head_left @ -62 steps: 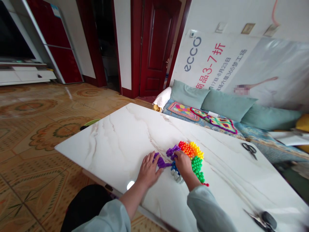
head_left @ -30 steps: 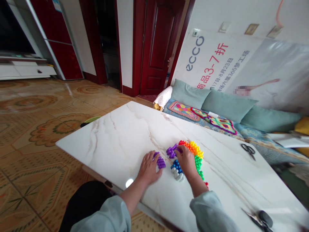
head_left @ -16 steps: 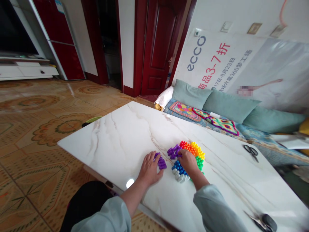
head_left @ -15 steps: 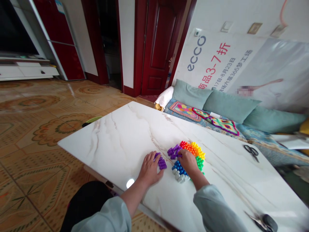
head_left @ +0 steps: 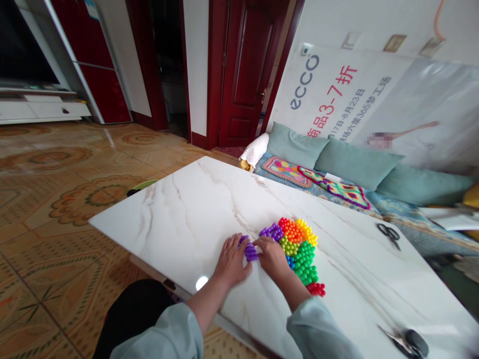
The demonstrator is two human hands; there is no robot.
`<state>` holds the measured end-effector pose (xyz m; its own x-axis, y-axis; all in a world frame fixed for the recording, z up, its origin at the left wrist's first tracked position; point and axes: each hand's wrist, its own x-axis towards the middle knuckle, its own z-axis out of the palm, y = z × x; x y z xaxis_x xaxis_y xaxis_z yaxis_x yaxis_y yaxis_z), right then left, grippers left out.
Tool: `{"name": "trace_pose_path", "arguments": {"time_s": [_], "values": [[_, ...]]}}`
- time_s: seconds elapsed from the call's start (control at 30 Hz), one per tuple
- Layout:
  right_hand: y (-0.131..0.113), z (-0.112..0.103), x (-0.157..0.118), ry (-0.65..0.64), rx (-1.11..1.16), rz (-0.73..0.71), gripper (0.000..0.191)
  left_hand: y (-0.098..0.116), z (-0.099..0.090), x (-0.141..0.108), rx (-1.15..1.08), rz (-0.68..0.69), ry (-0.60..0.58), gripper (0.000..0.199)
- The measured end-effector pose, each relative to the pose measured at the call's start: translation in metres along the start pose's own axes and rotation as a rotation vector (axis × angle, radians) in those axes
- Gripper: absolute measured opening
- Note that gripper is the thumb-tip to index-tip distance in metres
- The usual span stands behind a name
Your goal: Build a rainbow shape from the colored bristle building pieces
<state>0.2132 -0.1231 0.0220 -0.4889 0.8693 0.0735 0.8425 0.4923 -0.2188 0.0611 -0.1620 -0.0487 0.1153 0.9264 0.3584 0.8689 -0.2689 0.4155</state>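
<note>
My left hand [head_left: 232, 262] lies on the white marbled table with its fingers stretched out, fingertips against a short block of purple beads [head_left: 250, 250] set side by side. From the other side, my right hand [head_left: 272, 257] reaches to this block with fingers pinched together; whatever is between the fingertips is hidden. Close beyond it lie sorted clusters of beads: loose purple beads [head_left: 271, 231], orange-red beads [head_left: 291, 230], yellow beads [head_left: 307, 232], olive-green beads [head_left: 289, 246], green beads [head_left: 306, 262] and red beads [head_left: 316, 289]. My right hand partly covers some blue beads [head_left: 290, 261].
Black-handled scissors [head_left: 389, 234] lie toward the table's right end. Another metal tool beside a dark rounded object [head_left: 416, 343] sits at the near right. Past the table [head_left: 179, 204] stands a sofa with teal pillows [head_left: 357, 163].
My right hand has moved left from the loose purple beads to the purple block, uncovering olive-green, green and red beads. My left hand has stayed in place.
</note>
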Motion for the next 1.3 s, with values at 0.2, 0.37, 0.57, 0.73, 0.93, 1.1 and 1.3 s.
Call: {"name": "trace_pose_path", "arguments": {"time_s": [0.2, 0.37, 0.57, 0.73, 0.93, 1.1, 1.3], "values": [[-0.025, 0.017, 0.000, -0.076, -0.143, 0.008, 0.036, -0.001, 0.001, 0.000, 0.006, -0.006, -0.022, 0.068], [-0.035, 0.020, -0.001, -0.097, -0.223, -0.001, 0.033, -0.004, 0.000, 0.000, 0.005, 0.021, -0.047, 0.059], [-0.035, 0.027, -0.012, -0.050, -0.246, -0.050, 0.029, -0.009, 0.001, 0.003, -0.006, 0.053, -0.017, 0.045], [-0.013, 0.025, -0.013, 0.098, -0.188, -0.022, 0.026, -0.009, 0.002, 0.003, -0.020, 0.054, 0.006, 0.051], [0.007, 0.006, -0.004, 0.188, -0.037, 0.124, 0.035, -0.005, -0.002, 0.003, -0.040, 0.051, 0.015, 0.052], [0.009, 0.001, -0.002, 0.178, -0.138, 0.117, 0.023, -0.005, -0.001, 0.003, -0.044, 0.051, 0.025, 0.052], [0.017, 0.009, -0.006, 0.200, -0.217, 0.148, 0.017, -0.005, -0.001, 0.002, -0.039, 0.049, 0.031, 0.052]]}}
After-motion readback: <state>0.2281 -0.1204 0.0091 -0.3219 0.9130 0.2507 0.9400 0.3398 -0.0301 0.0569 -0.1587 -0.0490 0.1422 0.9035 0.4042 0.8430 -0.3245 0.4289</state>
